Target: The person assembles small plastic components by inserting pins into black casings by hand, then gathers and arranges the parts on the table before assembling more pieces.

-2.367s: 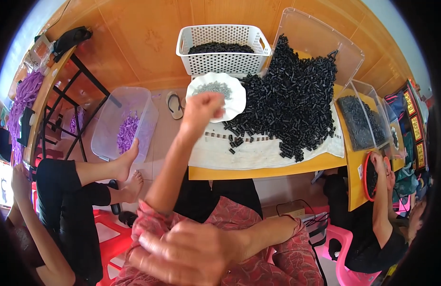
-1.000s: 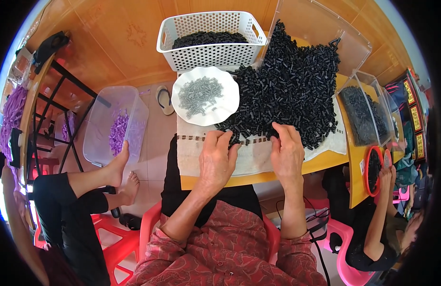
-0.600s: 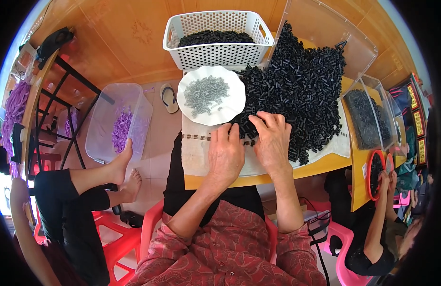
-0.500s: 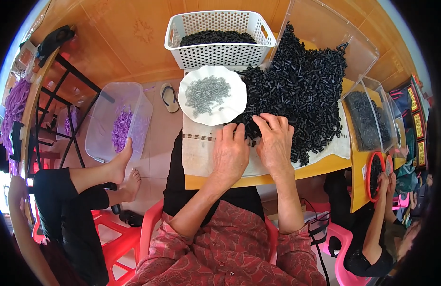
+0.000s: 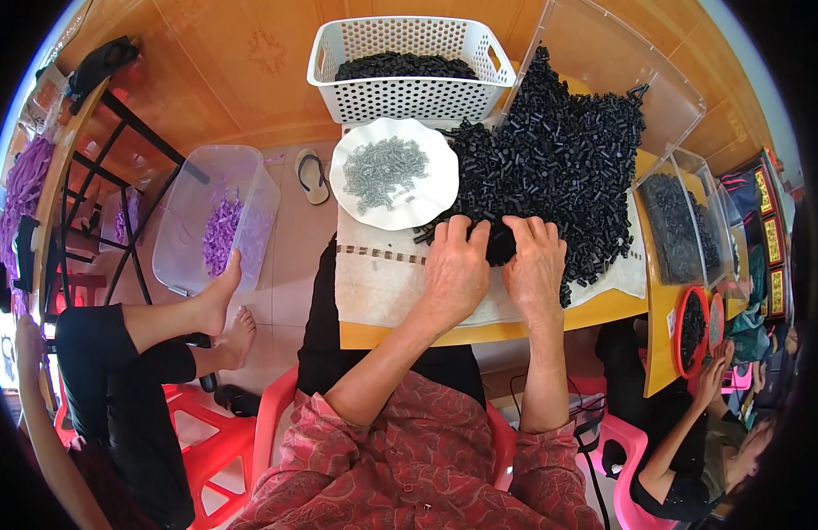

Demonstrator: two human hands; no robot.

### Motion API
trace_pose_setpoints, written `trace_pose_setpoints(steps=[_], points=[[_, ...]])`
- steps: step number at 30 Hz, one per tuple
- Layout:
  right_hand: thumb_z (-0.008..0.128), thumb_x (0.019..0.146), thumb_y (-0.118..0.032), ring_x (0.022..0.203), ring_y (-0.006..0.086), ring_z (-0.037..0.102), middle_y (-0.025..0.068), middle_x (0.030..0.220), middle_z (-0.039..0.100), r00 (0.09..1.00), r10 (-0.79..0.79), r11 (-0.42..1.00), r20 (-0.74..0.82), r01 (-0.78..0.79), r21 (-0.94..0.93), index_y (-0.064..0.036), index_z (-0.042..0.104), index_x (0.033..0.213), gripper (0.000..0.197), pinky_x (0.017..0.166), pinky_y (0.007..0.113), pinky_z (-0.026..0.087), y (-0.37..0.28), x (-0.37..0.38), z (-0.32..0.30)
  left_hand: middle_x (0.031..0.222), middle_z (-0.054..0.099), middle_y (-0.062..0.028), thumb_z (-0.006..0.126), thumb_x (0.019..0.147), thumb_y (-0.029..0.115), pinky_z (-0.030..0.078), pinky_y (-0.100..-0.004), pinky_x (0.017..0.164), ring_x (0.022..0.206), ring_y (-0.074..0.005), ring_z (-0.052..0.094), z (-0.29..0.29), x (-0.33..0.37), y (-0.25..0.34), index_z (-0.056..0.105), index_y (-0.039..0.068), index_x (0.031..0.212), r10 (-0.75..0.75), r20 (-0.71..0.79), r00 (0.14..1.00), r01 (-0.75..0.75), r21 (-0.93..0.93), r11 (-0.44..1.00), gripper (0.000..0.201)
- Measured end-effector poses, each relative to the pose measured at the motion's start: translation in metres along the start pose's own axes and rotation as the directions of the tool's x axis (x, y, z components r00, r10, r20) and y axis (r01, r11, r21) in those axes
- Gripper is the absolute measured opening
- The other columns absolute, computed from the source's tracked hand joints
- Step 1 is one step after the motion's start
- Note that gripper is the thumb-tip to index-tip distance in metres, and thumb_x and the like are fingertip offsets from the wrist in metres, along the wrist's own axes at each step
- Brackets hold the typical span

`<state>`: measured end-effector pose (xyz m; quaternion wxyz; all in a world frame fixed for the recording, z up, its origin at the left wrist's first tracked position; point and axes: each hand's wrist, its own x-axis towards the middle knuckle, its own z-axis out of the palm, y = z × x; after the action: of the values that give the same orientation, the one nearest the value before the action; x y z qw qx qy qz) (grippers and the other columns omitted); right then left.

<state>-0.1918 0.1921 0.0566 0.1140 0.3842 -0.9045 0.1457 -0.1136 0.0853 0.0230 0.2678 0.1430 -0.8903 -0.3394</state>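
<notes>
A large heap of small black cylindrical pieces (image 5: 559, 150) covers much of a pale cloth on the table. My left hand (image 5: 459, 269) bends its fingers down at the near edge of the heap, just right of a white scalloped plate (image 5: 444, 172). On the plate lie many small clear pieces (image 5: 387, 172). Close beside it, my right hand (image 5: 534, 269) also curls its fingers into the black pieces. A dark clump shows between the two hands. The fingertips of both hands are partly hidden, so single pieces in them do not show.
Behind the plate stands a white perforated basket (image 5: 409, 99) holding black pieces. A clear bin (image 5: 678, 225) of black pieces is at the right, near a red round tray (image 5: 692, 331) and another person's hands (image 5: 716, 367). Left on the floor sits a clear tub (image 5: 184, 221) with purple pieces.
Both my hands have shifted a little to the right along the heap's near edge. Some black pieces now show beside the left fingers. The other person's hands at the right have moved lower.
</notes>
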Motion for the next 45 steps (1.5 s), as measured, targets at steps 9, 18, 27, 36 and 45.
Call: trace_pose_setpoints(steps=[9,18,27,36,45], points=[[0.064,0.064,0.006,0.089,0.0285,0.055,0.0076,0.092,0.058,1.000,-0.012,0.999,0.028,0.011,0.031,-0.0080,0.061,0.097,0.036,0.075,0.040,0.040,0.000,-0.014,-0.002,0.104,0.057,-0.0137,0.062,0.065,-0.007,0.045,-0.0392,0.081,0.093,-0.0328,0.051,-0.005,-0.002,0.001,0.067,0.000,0.104,0.092,0.028,0.995,-0.088,-0.106,0.990,0.040],[0.055,0.065,0.013,0.089,0.0336,0.056,0.0115,0.091,0.060,0.997,0.066,0.957,-0.041,-0.051,0.286,-0.0032,0.063,0.092,0.033,0.076,0.043,0.047,0.018,-0.018,-0.014,0.110,0.059,-0.0153,0.056,0.067,-0.010,0.045,-0.0411,0.086,0.097,-0.0348,0.052,-0.013,-0.008,-0.007,0.067,0.001,0.101,0.171,0.060,0.983,-0.155,-0.210,0.965,0.038],[0.061,0.066,0.007,0.096,0.0292,0.053,0.0060,0.105,0.059,0.999,0.040,0.999,-0.031,-0.040,0.005,-0.0060,0.063,0.110,0.046,0.080,0.040,0.043,0.019,-0.008,-0.007,0.114,0.059,-0.0168,0.052,0.066,-0.013,0.045,-0.0424,0.088,0.100,-0.0366,0.052,-0.003,0.007,-0.005,0.062,-0.004,0.111,0.101,0.062,0.993,-0.091,-0.144,0.985,0.047],[0.060,0.067,0.007,0.093,0.0289,0.054,0.0051,0.099,0.062,0.998,0.033,0.997,0.055,-0.037,0.075,-0.0071,0.064,0.102,0.037,0.078,0.040,0.043,0.017,-0.001,-0.006,0.109,0.061,-0.0135,0.055,0.069,-0.008,0.043,-0.0408,0.082,0.098,-0.0318,0.054,0.004,0.012,-0.005,0.063,-0.002,0.112,0.109,0.098,0.989,-0.097,-0.119,0.988,0.044],[0.053,0.068,0.010,0.090,0.0299,0.055,0.0074,0.094,0.062,0.998,0.021,0.984,0.052,-0.029,0.173,-0.0049,0.064,0.095,0.032,0.079,0.041,0.044,0.005,-0.008,-0.012,0.104,0.064,-0.0146,0.048,0.066,-0.015,0.044,-0.0413,0.085,0.093,-0.0347,0.054,-0.011,0.005,-0.007,0.065,-0.001,0.106,0.115,0.124,0.986,-0.089,-0.196,0.977,0.046]])
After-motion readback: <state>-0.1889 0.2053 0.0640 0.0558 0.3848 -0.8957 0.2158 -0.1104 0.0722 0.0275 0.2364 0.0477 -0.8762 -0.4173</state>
